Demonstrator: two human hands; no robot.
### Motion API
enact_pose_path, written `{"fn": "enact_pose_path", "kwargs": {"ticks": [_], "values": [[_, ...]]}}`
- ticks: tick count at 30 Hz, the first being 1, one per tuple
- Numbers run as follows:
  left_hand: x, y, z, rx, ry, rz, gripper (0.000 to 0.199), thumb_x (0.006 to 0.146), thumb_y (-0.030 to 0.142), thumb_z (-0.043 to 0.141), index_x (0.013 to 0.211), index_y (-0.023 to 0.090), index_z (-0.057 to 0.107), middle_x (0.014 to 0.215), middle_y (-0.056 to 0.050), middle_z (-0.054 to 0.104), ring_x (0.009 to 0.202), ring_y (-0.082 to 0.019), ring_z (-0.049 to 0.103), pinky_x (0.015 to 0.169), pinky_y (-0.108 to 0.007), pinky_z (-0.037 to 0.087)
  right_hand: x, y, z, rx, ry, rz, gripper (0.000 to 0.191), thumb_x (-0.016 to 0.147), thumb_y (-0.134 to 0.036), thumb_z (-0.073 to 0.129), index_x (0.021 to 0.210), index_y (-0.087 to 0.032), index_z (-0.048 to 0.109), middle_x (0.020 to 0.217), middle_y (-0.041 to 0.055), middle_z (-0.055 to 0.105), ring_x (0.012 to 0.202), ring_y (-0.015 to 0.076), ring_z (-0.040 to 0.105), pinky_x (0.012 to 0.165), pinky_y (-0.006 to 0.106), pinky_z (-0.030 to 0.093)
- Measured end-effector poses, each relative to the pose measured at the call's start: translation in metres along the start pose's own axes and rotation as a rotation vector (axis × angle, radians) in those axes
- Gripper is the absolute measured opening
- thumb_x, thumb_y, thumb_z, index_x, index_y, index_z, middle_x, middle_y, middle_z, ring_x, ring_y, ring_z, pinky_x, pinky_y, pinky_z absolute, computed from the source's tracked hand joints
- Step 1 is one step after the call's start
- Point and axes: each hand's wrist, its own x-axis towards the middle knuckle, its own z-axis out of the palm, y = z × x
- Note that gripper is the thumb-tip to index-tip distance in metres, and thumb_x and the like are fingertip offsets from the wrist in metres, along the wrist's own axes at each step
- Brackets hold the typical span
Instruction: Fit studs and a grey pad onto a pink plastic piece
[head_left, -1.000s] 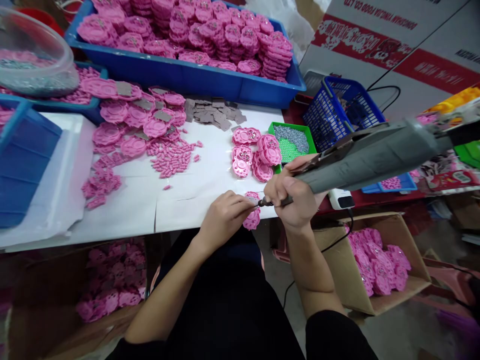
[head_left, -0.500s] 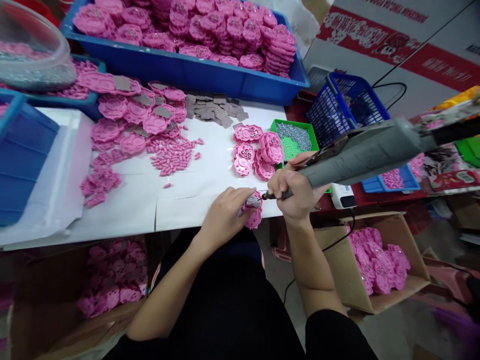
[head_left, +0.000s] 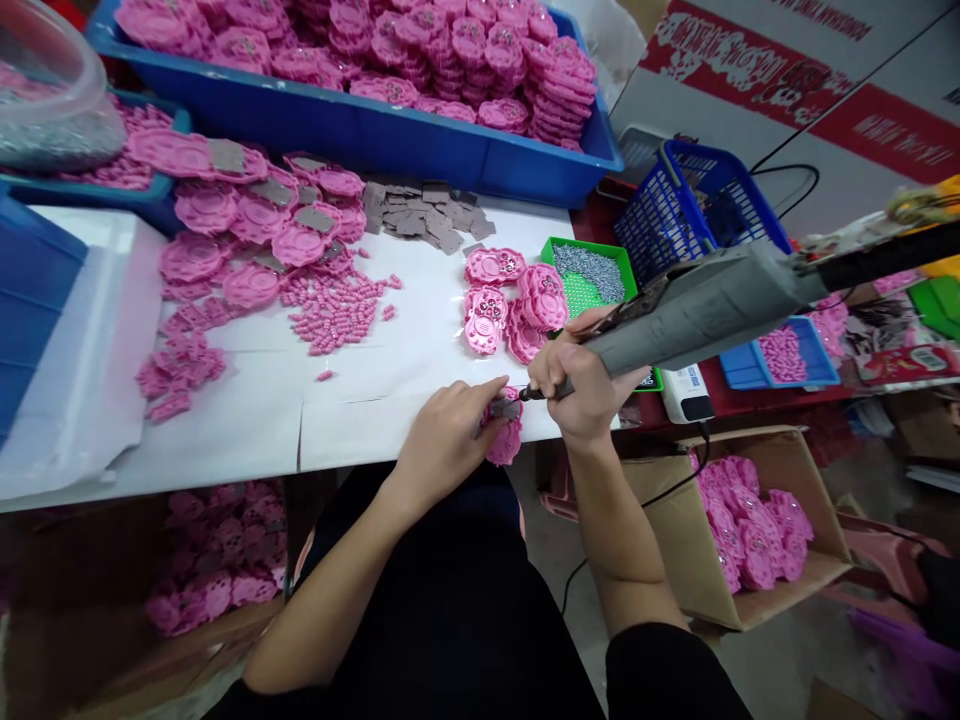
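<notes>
At the front edge of the table, my left hand (head_left: 454,430) grips a pink plastic piece (head_left: 506,443) with a grey plate on its upper part. My right hand (head_left: 577,380) is wrapped round a grey electric screwdriver (head_left: 675,310), held slanting. Its bit points at the pink piece near the grey plate; whether the tip touches a screw is too small to tell. Just behind my hands lie several pink plastic pieces (head_left: 486,318) in a cluster. Beside them stands a green tray (head_left: 581,300) of small screws, partly hidden by my right hand.
Flat grey plates (head_left: 424,215), small pink cylinders (head_left: 337,310) and stacked pink pieces (head_left: 259,215) lie on the left. A long blue bin (head_left: 360,125) of pink pieces spans the back. A blue basket (head_left: 660,205) and an open carton (head_left: 787,600) are on the right.
The view has shifted slightly, so the things on the left sit farther left and lower. Both hands keep their grips, with the screwdriver still at the pink piece.
</notes>
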Motion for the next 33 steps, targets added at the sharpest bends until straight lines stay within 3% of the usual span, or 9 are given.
{"fn": "enact_pose_path", "kwargs": {"ticks": [4, 12, 27, 33], "values": [[-0.0016, -0.0007, 0.0017, -0.012, 0.013, -0.01, 0.053, 0.097, 0.02, 0.075, 0.144, 0.023, 0.053, 0.108, -0.006, 0.078, 0.092, -0.025, 0.069, 0.082, -0.039, 0.055, 0.0, 0.0005, 0.0011, 0.012, -0.002, 0.011, 0.018, 0.078, -0.024, 0.07, 0.088, -0.026, 0.055, 0.047, -0.0126, 0.042, 0.031, 0.0074, 0.035, 0.037, 0.025, 0.033], [-0.0015, 0.0021, 0.0007, -0.065, 0.034, -0.052, 0.051, 0.094, 0.016, 0.077, 0.139, 0.026, 0.055, 0.113, -0.004, 0.08, 0.095, -0.025, 0.071, 0.085, -0.039, 0.055, 0.0007, -0.0016, 0.0029, -0.009, -0.006, 0.094, 0.034, 0.076, -0.038, 0.08, 0.085, -0.025, 0.05, 0.047, -0.0137, 0.04, 0.031, 0.0065, 0.034, 0.036, 0.026, 0.032], [-0.0008, 0.0, 0.0009, -0.124, 0.009, -0.099, 0.042, 0.093, 0.015, 0.076, 0.13, 0.027, 0.059, 0.116, -0.004, 0.08, 0.099, -0.025, 0.074, 0.089, -0.042, 0.057, -0.0027, 0.0047, 0.0015, 0.004, -0.05, 0.127, 0.032, 0.074, -0.04, 0.083, 0.084, -0.025, 0.057, 0.05, -0.0119, 0.041, 0.037, 0.0067, 0.039, 0.04, 0.027, 0.035], [-0.0001, -0.001, 0.0003, -0.135, 0.02, -0.113, 0.036, 0.093, 0.016, 0.077, 0.124, 0.026, 0.062, 0.116, -0.005, 0.08, 0.101, -0.025, 0.075, 0.091, -0.043, 0.058, -0.0018, 0.0039, 0.0028, 0.03, -0.062, 0.221, 0.044, 0.062, -0.043, 0.092, 0.082, -0.025, 0.057, 0.049, -0.0113, 0.041, 0.043, 0.0087, 0.042, 0.043, 0.027, 0.034]]}}
